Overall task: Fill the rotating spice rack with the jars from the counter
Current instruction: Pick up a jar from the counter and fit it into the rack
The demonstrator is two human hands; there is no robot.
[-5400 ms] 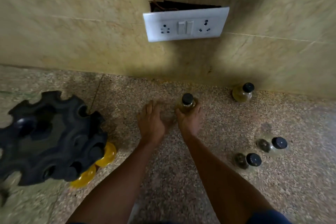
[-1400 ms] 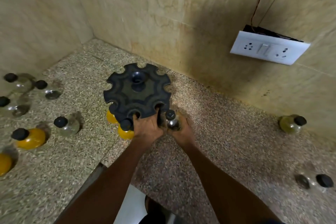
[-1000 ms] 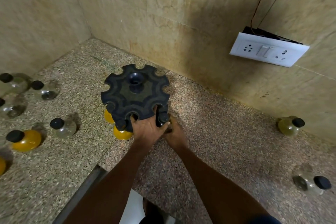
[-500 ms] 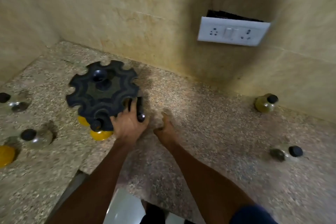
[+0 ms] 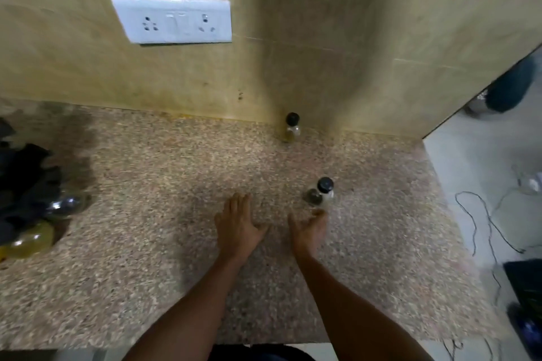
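- Our right hand [image 5: 308, 228] reaches with loosely spread fingers toward the dark-spice jar [image 5: 319, 195]; the fingertips are at its base, nothing gripped yet.
- Our left hand [image 5: 237, 226] lies flat, fingers straight, on the counter [image 5: 164, 173], holding nothing.
- 0.5 s ago the left hand was on the rack and the right hand had just let go; 1.4 s ago the right hand was seating a jar in a slot. Now both hands are off the rack and the view has swung right.
- We judge that 1 jar has just gone in and the next pick-up is starting.
- The spice rack [image 5: 26, 182] sits at the left edge, blurred, with a clear jar [image 5: 66, 204] and a yellowish jar [image 5: 30, 240] under its rim, apparently seated in slots.
- On this side 2 jars stand loose: the one at our fingertips and an oil-coloured jar [image 5: 291, 127] against the wall, well apart from each other.
- The counter is speckled stone; behind it runs a beige tiled wall [image 5: 337, 38] with a white socket plate [image 5: 173, 20] and loose wires above.
- To the right the counter ends; the floor [image 5: 475, 184] below carries trailing cables [image 5: 484, 223].
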